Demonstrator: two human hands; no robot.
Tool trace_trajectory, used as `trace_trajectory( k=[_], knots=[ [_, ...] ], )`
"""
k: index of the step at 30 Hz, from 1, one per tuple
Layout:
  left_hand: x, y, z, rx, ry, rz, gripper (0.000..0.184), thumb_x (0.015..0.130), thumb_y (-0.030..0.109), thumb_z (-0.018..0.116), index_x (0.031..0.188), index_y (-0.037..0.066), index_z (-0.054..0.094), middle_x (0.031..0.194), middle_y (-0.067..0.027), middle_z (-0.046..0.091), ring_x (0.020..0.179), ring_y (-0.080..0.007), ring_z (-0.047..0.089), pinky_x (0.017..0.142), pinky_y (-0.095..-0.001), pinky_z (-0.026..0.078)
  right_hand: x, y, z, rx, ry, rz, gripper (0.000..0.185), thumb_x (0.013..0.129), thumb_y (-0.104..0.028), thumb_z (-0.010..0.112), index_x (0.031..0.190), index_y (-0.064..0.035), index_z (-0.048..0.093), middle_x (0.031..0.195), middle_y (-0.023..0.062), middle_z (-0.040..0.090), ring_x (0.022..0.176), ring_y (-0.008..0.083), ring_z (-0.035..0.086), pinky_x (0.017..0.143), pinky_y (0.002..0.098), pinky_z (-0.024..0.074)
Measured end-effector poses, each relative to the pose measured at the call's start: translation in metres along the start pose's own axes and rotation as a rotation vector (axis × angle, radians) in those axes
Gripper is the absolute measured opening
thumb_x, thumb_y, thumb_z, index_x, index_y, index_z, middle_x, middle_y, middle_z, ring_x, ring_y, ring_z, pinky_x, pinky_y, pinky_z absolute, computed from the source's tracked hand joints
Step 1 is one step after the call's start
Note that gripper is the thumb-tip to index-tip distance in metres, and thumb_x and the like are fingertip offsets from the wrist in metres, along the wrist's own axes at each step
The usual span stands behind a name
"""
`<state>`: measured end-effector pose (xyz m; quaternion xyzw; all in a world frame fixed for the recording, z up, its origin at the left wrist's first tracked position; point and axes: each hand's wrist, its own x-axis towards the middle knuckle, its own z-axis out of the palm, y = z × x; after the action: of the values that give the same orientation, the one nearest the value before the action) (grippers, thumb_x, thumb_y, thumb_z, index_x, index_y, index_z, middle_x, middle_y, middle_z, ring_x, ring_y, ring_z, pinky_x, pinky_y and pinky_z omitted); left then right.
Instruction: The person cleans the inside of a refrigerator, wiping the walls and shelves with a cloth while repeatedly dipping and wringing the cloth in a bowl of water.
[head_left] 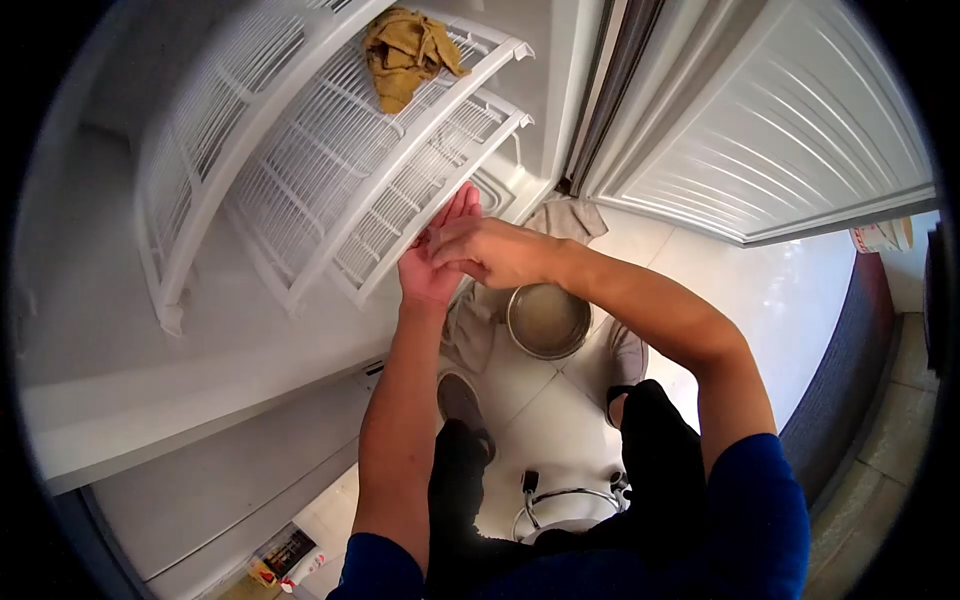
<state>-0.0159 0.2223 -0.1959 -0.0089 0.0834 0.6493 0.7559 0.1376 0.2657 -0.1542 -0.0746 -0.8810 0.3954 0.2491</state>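
My left hand [432, 265] is palm up with its fingers stretched out, just in front of the lowest white wire shelf. Across its palm lies my right hand [495, 252], its fingers curled against the left palm; what they hold, if anything, is hidden. White wire shelves [330, 150] stand in the open white cabinet. A crumpled mustard-brown cloth [405, 55] rests on a shelf above the hands. Below them, a round metal bowl [548, 322] with cloudy liquid sits on the floor.
The white ribbed door [770, 120] hangs open at the right. Greyish cloths [468, 330] lie on the tiles by the bowl. A metal-framed stool [570, 497] is between my legs. Small packages [283, 555] are at the lower left, a dark mat [845, 350] at the right.
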Motion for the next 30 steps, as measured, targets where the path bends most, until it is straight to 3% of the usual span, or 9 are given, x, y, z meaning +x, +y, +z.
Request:
trace_trajectory(
  k=[4, 8, 10, 13, 18, 20, 24, 27, 30],
  knots=[
    [0.001, 0.005, -0.015, 0.182, 0.142, 0.007, 0.044, 0.100, 0.023, 0.045, 0.127, -0.009, 0.058, 0.127, -0.0229, 0.063, 0.123, -0.0339, 0.057, 0.111, -0.0422, 0.043, -0.024, -0.009, -0.003, -0.082, 0.116, -0.001, 0.036, 0.076, 0.013, 0.059, 0.110, 0.0011, 0.066, 0.116, 0.0186, 0.064, 0.112, 0.0363, 0.059, 0.097, 0.0419, 0.0484],
    [-0.007, 0.004, -0.086, 0.275, 0.338, -0.123, 0.036, 0.100, 0.024, 0.047, 0.111, -0.006, 0.064, 0.110, -0.0176, 0.066, 0.104, -0.0267, 0.061, 0.095, -0.0373, 0.050, -0.079, -0.003, 0.003, 0.046, 0.274, 0.353, 0.030, 0.084, 0.010, 0.055, 0.110, -0.0010, 0.067, 0.111, 0.0160, 0.067, 0.105, 0.0313, 0.065, 0.089, 0.0385, 0.0521],
    [-0.008, -0.016, -0.134, 0.807, 0.577, -0.317, 0.028, 0.098, 0.027, 0.054, 0.099, 0.002, 0.064, 0.096, -0.0125, 0.065, 0.085, -0.0209, 0.058, 0.072, -0.0322, 0.049, -0.105, 0.001, 0.000, 0.266, 0.338, 0.734, 0.023, 0.091, 0.004, 0.056, 0.111, -0.0004, 0.068, 0.104, 0.0124, 0.070, 0.097, 0.0216, 0.067, 0.084, 0.0342, 0.0532],
    [-0.029, -0.072, -0.188, 0.739, 0.591, -0.672, 0.038, 0.101, 0.037, 0.048, 0.111, 0.003, 0.061, 0.103, -0.0127, 0.063, 0.087, -0.0236, 0.059, 0.083, -0.0362, 0.052, -0.137, 0.032, 0.029, 0.319, 0.594, 0.797, 0.018, 0.096, -0.002, 0.056, 0.107, 0.0031, 0.069, 0.097, 0.0099, 0.072, 0.091, 0.0148, 0.067, 0.082, 0.0288, 0.0533],
    [-0.040, -0.127, -0.143, 0.877, 0.820, -0.561, 0.069, 0.097, 0.059, 0.050, 0.140, 0.006, 0.046, 0.139, -0.0155, 0.051, 0.127, -0.0286, 0.050, 0.102, -0.0495, 0.043, -0.160, 0.040, 0.052, 0.509, 0.721, 0.940, 0.017, 0.097, -0.004, 0.057, 0.105, 0.0062, 0.068, 0.097, 0.0100, 0.072, 0.091, 0.0145, 0.067, 0.084, 0.0266, 0.0529],
    [-0.033, -0.106, -0.128, 0.941, 0.813, -0.607, 0.074, 0.096, 0.058, 0.051, 0.151, 0.010, 0.034, 0.154, -0.0153, 0.036, 0.142, -0.0290, 0.035, 0.109, -0.0565, 0.034, -0.165, 0.043, 0.052, 0.376, 0.601, 0.908, 0.016, 0.098, -0.004, 0.058, 0.106, 0.0056, 0.068, 0.096, 0.0092, 0.072, 0.092, 0.0141, 0.067, 0.085, 0.0272, 0.0528],
    [-0.036, -0.069, -0.075, 1.389, 0.514, -0.683, 0.052, 0.097, 0.044, 0.058, 0.131, 0.005, 0.057, 0.126, -0.0129, 0.064, 0.114, -0.0257, 0.060, 0.090, -0.0430, 0.049, -0.134, 0.032, 0.036, 0.532, 0.608, 0.741, 0.015, 0.094, -0.005, 0.062, 0.105, 0.0015, 0.070, 0.096, 0.0085, 0.072, 0.089, 0.0131, 0.065, 0.082, 0.0269, 0.0517],
    [-0.045, -0.062, -0.011, 2.011, 0.107, -0.452, 0.042, 0.096, 0.034, 0.060, 0.120, -0.001, 0.062, 0.107, -0.0137, 0.070, 0.097, -0.0247, 0.064, 0.081, -0.0349, 0.051, -0.089, -0.009, 0.011, 0.513, 0.576, 0.650, 0.016, 0.095, -0.001, 0.059, 0.108, 0.0010, 0.069, 0.094, 0.0074, 0.071, 0.086, 0.0135, 0.065, 0.078, 0.0268, 0.0524],
    [-0.064, -0.059, 0.056, 2.160, -0.080, -0.440, 0.043, 0.095, 0.029, 0.061, 0.123, -0.004, 0.059, 0.108, -0.0181, 0.068, 0.097, -0.0239, 0.065, 0.084, -0.0345, 0.051, -0.059, -0.044, -0.002, 0.521, 0.592, 0.646, 0.017, 0.095, 0.001, 0.060, 0.111, 0.0009, 0.067, 0.098, 0.0055, 0.069, 0.091, 0.0137, 0.066, 0.078, 0.0287, 0.0554]
  ],
)
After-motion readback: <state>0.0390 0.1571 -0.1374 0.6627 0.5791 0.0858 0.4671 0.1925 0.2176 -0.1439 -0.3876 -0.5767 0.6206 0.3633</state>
